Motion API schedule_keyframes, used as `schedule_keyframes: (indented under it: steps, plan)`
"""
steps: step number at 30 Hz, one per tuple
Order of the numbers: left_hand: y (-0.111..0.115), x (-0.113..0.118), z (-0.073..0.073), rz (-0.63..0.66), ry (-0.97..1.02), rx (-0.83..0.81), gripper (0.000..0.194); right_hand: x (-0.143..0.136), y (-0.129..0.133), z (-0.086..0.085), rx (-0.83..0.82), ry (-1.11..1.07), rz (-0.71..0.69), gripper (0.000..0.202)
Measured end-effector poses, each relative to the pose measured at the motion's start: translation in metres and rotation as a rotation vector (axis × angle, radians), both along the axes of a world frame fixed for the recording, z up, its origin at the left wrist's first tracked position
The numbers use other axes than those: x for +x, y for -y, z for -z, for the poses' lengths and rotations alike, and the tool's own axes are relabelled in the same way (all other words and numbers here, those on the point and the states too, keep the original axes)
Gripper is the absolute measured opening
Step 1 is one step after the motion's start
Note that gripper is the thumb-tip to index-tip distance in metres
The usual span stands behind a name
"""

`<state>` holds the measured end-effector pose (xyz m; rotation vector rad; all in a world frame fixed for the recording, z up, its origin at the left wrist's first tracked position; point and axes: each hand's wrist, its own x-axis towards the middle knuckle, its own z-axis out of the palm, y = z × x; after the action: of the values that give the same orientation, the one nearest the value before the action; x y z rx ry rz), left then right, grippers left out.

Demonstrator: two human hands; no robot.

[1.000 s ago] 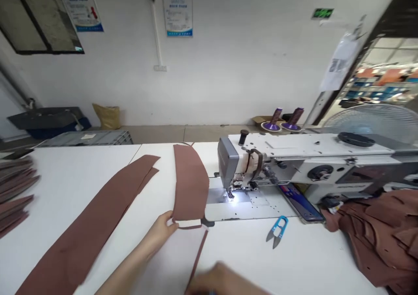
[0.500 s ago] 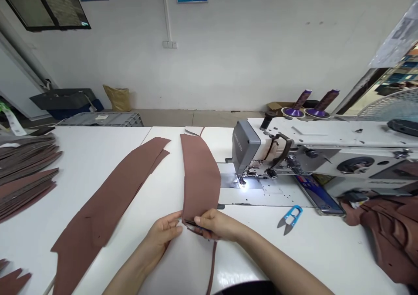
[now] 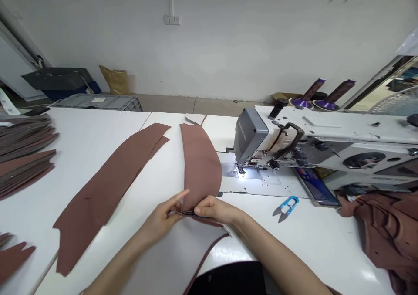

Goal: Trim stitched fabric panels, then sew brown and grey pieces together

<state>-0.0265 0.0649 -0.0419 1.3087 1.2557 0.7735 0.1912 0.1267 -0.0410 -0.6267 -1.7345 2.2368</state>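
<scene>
A long brown leather-like panel (image 3: 200,164) lies in front of me, its pale-backed lower part (image 3: 166,242) turned toward my body. My left hand (image 3: 166,214) pinches the panel's left edge at the fold, with the index finger stretched along the brown side. Closed at the fold's right is my right hand (image 3: 215,210), thumb on top, around a thin dark tool (image 3: 192,214) with a hint of blue. The tool lies across the panel's edge between both hands; its exact kind is mostly hidden. Another brown panel (image 3: 111,177) rests flat at the left.
A sewing machine (image 3: 251,133) with its lamp lit stands right of the panel. Blue thread snips (image 3: 286,208) and a phone (image 3: 318,188) lie nearby. Brown pieces (image 3: 388,229) are heaped at the right; stacked pieces (image 3: 26,138) lie at the far left. Two thread cones (image 3: 336,94) stand behind the machine.
The view has tipped downward. My hands have drawn closer together at the fold, and the right hand has brought the tool level across the edge. The pale lower part has shifted, its brown edge now bending right.
</scene>
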Motion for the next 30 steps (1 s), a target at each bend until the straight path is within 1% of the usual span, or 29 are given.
schedule_keyframes:
  steps: [2, 3, 7, 11, 15, 17, 18, 19, 21, 22, 23, 24, 25, 26, 27, 28, 29, 30]
  plan:
    - [-0.005, 0.003, -0.001, 0.049, -0.071, 0.046, 0.036, 0.004, -0.001, 0.001, 0.026, -0.016, -0.011, 0.054]
    - [-0.007, 0.005, 0.0, 0.053, -0.091, 0.064, 0.031, 0.006, -0.001, 0.002, 0.038, -0.012, -0.005, 0.054]
    - [-0.013, 0.012, 0.003, 0.014, -0.117, 0.133, 0.03, 0.008, 0.001, 0.004, 0.089, 0.042, 0.065, 0.053]
    - [-0.013, 0.013, 0.009, -0.026, -0.113, 0.114, 0.028, 0.004, 0.007, 0.003, 0.166, 0.11, 0.152, 0.05]
    - [-0.013, 0.009, 0.012, -0.076, -0.107, 0.074, 0.024, 0.008, 0.004, 0.0, 0.108, 0.055, 0.184, 0.049]
    - [-0.013, 0.012, 0.014, -0.087, -0.118, 0.072, 0.023, 0.012, -0.004, -0.002, 0.126, 0.053, 0.304, 0.052]
    - [-0.011, 0.017, 0.016, -0.077, -0.127, 0.074, 0.023, 0.012, -0.01, -0.004, 0.187, 0.096, 0.395, 0.054]
    - [-0.009, 0.023, 0.017, -0.049, -0.135, 0.075, 0.022, 0.011, -0.016, -0.005, 0.286, 0.184, 0.491, 0.055]
    - [-0.002, 0.04, 0.021, 0.053, -0.149, 0.076, 0.024, 0.003, -0.028, -0.007, 0.57, 0.492, 0.633, 0.051]
    - [0.002, 0.049, 0.022, 0.11, -0.157, 0.077, 0.027, -0.004, -0.033, -0.006, 0.731, 0.677, 0.652, 0.049]
    - [0.006, 0.057, 0.022, 0.163, -0.169, 0.078, 0.031, -0.013, -0.036, -0.005, 0.872, 0.846, 0.639, 0.048]
    - [0.009, 0.063, 0.02, 0.203, -0.183, 0.077, 0.033, -0.022, -0.039, -0.002, 0.976, 0.977, 0.609, 0.048]
    - [0.011, 0.067, 0.015, 0.231, -0.196, 0.068, 0.035, -0.03, -0.041, 0.002, 1.039, 1.061, 0.574, 0.046]
    - [0.011, 0.066, 0.007, 0.249, -0.204, 0.048, 0.034, -0.037, -0.043, 0.007, 1.071, 1.102, 0.548, 0.04]
    - [0.007, 0.061, -0.007, 0.261, -0.206, 0.021, 0.031, -0.043, -0.044, 0.012, 1.08, 1.117, 0.538, 0.031]
    - [0.0, 0.052, -0.025, 0.259, -0.21, -0.011, 0.026, -0.046, -0.045, 0.017, 1.076, 1.116, 0.536, 0.022]
    - [-0.012, 0.039, -0.049, 0.227, -0.215, -0.034, 0.021, -0.048, -0.045, 0.021, 1.072, 1.108, 0.541, 0.017]
    - [-0.029, 0.023, -0.077, 0.165, -0.238, -0.025, 0.018, -0.047, -0.046, 0.024, 1.075, 1.102, 0.539, 0.015]
